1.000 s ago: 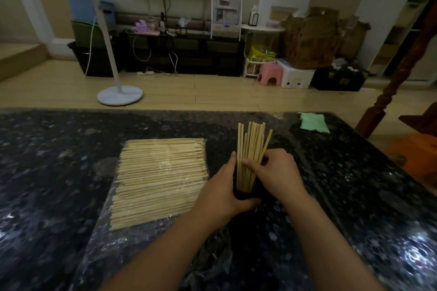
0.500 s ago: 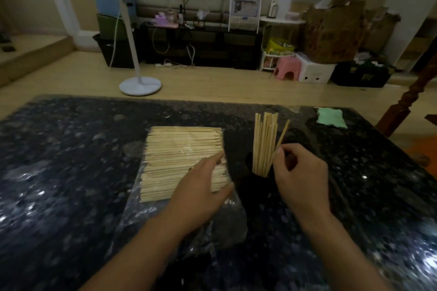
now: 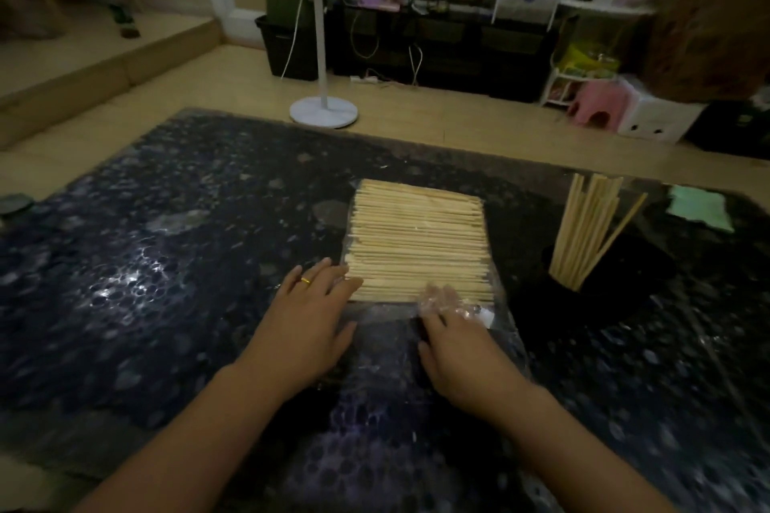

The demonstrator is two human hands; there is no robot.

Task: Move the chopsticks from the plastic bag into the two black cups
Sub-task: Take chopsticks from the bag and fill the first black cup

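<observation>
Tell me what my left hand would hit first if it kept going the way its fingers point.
Most likely the chopsticks in the plastic bag: the left hand points at the stack's near-left corner, fingertips already at its edge.

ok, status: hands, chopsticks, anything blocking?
Left hand flat at the chopstick stack. Right hand fingers inside the plastic bag mouth, grip unclear. One bundle standing in a black cup. Nothing blocking.

Both forearms reach forward, side by side. The left hand lies flat with straight fingers, a ring on one. The right hand has its fingertips inside plastic
</observation>
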